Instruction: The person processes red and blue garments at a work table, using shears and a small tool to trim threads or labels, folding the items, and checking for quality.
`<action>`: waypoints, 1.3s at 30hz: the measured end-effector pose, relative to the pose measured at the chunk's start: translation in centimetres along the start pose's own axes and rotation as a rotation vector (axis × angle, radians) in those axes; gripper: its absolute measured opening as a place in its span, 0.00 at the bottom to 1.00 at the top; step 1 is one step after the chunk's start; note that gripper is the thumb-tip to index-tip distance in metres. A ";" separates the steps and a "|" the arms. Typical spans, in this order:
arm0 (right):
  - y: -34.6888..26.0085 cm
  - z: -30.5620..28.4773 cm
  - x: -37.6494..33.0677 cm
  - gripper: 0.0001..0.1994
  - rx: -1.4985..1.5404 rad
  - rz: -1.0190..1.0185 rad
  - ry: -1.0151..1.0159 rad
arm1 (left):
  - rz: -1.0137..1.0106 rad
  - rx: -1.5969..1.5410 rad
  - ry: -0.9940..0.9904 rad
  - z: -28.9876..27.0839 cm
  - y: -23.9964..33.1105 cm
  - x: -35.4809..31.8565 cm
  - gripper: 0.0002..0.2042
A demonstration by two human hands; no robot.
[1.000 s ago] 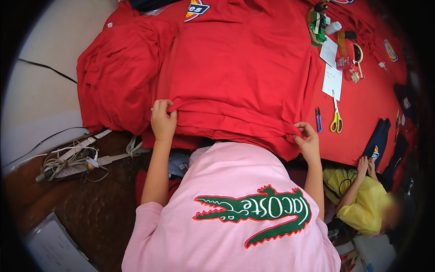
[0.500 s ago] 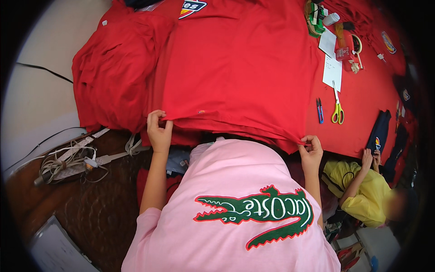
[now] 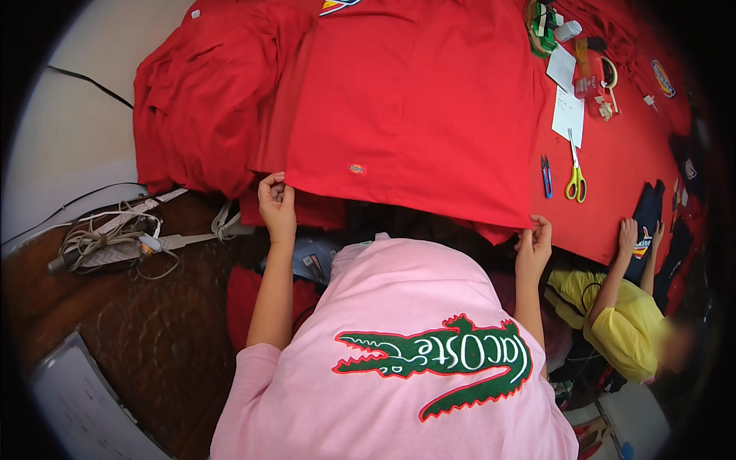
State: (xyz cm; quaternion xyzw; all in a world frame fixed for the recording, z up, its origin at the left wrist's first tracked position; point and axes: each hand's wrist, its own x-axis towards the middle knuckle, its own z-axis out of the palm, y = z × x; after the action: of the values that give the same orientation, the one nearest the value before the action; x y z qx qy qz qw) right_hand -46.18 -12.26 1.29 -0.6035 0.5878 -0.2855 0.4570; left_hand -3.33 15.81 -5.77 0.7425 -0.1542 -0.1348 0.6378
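A red T-shirt [image 3: 414,115] lies spread before me, its hem stretched along the near table edge. At the hem's left corner, my left hand [image 3: 276,201] pinches the fabric between thumb and fingers. The right corner is gripped the same way by my right hand [image 3: 534,241]. A small oval patch [image 3: 356,169] sits on the cloth near the left end of the hem. Part of a larger printed emblem [image 3: 337,6] shows at the top, cut off by the picture's rim. More red cloth hangs below the hem.
Heaped red garments [image 3: 218,100] lie to the left. On the right are yellow-handled scissors [image 3: 576,184], blue thread snips [image 3: 547,178], paper slips [image 3: 568,115] and a tape roll [image 3: 609,73]. A person in yellow [image 3: 625,337] handles a dark garment [image 3: 642,234]. Cables [image 3: 107,238] lie at lower left.
The hem, bunched and wavy before, is now pulled straighter and smoother between my hands. The small patch shows fully. The other person's hands have moved on the dark garment.
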 end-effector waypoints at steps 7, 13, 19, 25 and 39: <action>0.5 0.2 0.4 0.16 0.046 -0.039 -0.122 | -0.081 -0.126 0.060 1.0 -0.9 0.0 0.12; 0.4 -2.5 -0.3 0.17 -0.118 -0.181 -0.149 | -0.193 -0.252 0.164 -0.4 0.0 -0.3 0.06; 2.2 -8.2 -4.5 0.11 -0.224 0.327 -0.684 | -0.307 0.065 -0.101 -10.0 -0.3 -5.8 0.05; -1.5 -4.0 0.3 0.07 -0.570 -0.029 -0.339 | 0.099 0.802 -0.127 -6.8 3.1 -3.3 0.09; -6.0 16.2 12.5 0.40 -0.832 -0.757 -0.264 | 0.586 1.091 -0.552 15.2 6.2 8.7 0.40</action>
State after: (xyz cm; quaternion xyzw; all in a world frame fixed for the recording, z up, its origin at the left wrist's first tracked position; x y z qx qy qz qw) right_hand -27.43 -21.55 -2.61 -0.9311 0.3318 -0.0963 0.1168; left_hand -1.76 -2.28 -1.94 0.8241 -0.5520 -0.0438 0.1191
